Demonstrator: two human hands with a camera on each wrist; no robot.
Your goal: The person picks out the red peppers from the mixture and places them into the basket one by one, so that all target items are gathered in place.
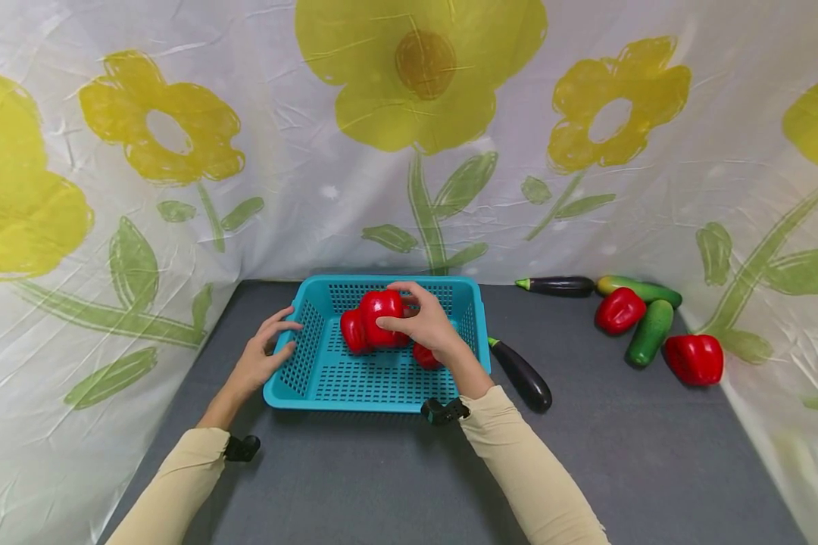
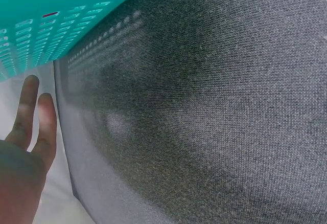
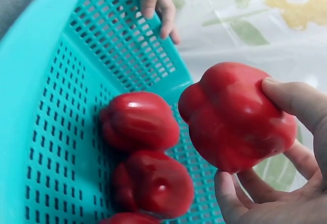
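My right hand [image 1: 423,325] grips a glossy red bell pepper [image 3: 237,116] between thumb and fingers, above the turquoise basket [image 1: 361,405]. Below it in the basket lie other red bell peppers; the right wrist view shows one pepper [image 3: 140,121] near the end wall, a second pepper [image 3: 153,185] beside it and part of a third at the lower edge. At the basket's left end is my left hand [image 1: 262,359], its fingers extended over the rim and holding nothing. Two of its fingers [image 2: 47,124] show beside the perforated wall in the left wrist view.
An eggplant [image 1: 523,376] lies just right of the basket. Farther right are another eggplant [image 1: 559,286], a yellow-green cucumber-like vegetable [image 1: 641,291], a green cucumber [image 1: 650,334] and two red bell peppers [image 1: 694,359]. A flower-printed curtain [image 1: 300,212] hangs behind the grey table [image 1: 354,484].
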